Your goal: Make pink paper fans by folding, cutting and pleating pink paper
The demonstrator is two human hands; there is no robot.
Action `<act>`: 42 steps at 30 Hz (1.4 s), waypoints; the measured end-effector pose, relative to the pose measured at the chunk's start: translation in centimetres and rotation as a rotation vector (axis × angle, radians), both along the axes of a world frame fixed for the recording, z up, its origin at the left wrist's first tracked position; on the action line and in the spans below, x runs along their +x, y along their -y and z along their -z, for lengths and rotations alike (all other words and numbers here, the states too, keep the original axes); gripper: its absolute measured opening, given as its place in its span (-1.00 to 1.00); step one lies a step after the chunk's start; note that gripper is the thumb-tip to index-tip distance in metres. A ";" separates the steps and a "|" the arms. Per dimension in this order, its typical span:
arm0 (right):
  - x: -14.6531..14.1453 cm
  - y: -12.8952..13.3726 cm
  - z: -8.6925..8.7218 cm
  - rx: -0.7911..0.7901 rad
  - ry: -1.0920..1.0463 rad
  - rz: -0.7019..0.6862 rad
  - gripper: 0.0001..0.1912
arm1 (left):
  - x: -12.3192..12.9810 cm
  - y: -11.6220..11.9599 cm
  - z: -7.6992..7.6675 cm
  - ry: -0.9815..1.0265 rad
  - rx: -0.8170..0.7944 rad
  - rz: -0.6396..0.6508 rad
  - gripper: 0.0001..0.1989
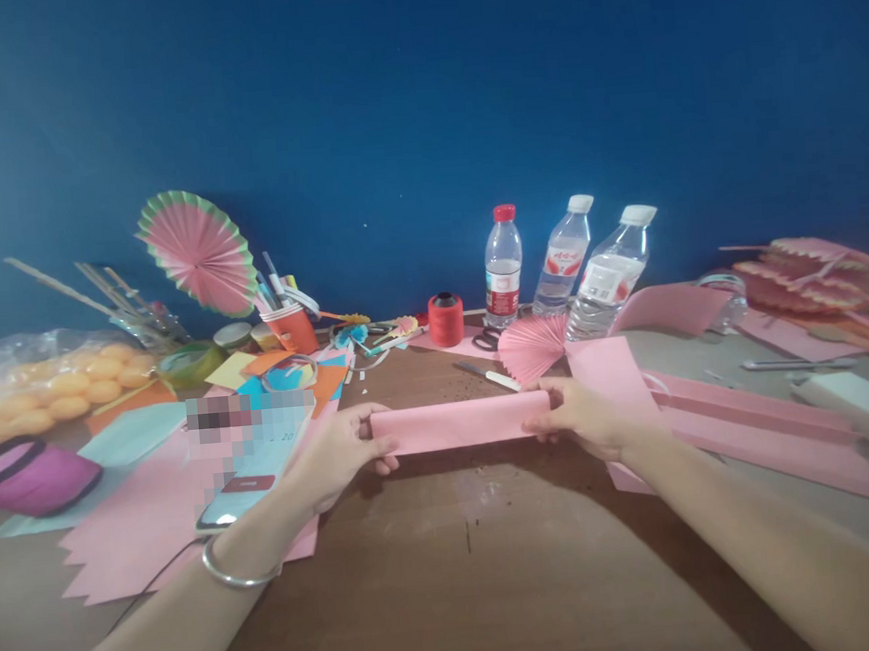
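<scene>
A folded strip of pink paper (457, 424) is stretched level between my two hands, just above the brown table. My left hand (350, 447) pinches its left end between thumb and fingers. At the other end, my right hand (573, 417) grips the paper the same way. Just behind the strip lie a craft knife (488, 374) and a small pleated pink fan (532, 346). More pink paper (615, 376) lies beyond my right hand, partly hidden by it.
Plastic bottles (503, 270) and a red thread spool (446, 320) stand along the blue wall. At left are a phone (257, 470), pink sheets (135, 530), an orange cup (289, 327) and a round paper fan (195, 254). Folded pink paper (766, 430) lies at right.
</scene>
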State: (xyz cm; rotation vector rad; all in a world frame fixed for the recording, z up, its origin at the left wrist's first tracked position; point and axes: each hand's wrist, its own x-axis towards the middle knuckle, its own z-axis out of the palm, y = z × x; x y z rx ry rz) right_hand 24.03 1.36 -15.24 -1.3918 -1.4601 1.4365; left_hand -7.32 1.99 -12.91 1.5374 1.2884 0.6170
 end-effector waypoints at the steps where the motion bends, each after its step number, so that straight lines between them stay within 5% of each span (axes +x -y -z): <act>1: 0.0 0.0 0.0 -0.023 -0.032 0.000 -0.48 | 0.0 0.0 0.1 0.019 -0.015 -0.002 -0.70; 13: 0.1 -0.1 0.3 -0.138 -0.166 -0.006 -0.54 | -0.4 -0.4 1.8 0.087 -0.091 -0.043 -0.78; 27: 0.3 -0.1 0.4 -0.054 -0.065 -0.065 -0.70 | -0.1 -0.1 1.3 -0.016 -0.050 0.051 -0.82; 35: 0.2 -0.1 0.2 0.079 0.171 -0.139 -0.79 | -0.1 0.3 0.0 -0.392 0.212 0.080 -0.89; 42: 0.6 0.3 -0.4 0.400 0.502 -0.170 -0.74 | 0.8 1.7 -0.3 -0.576 0.459 0.152 -0.85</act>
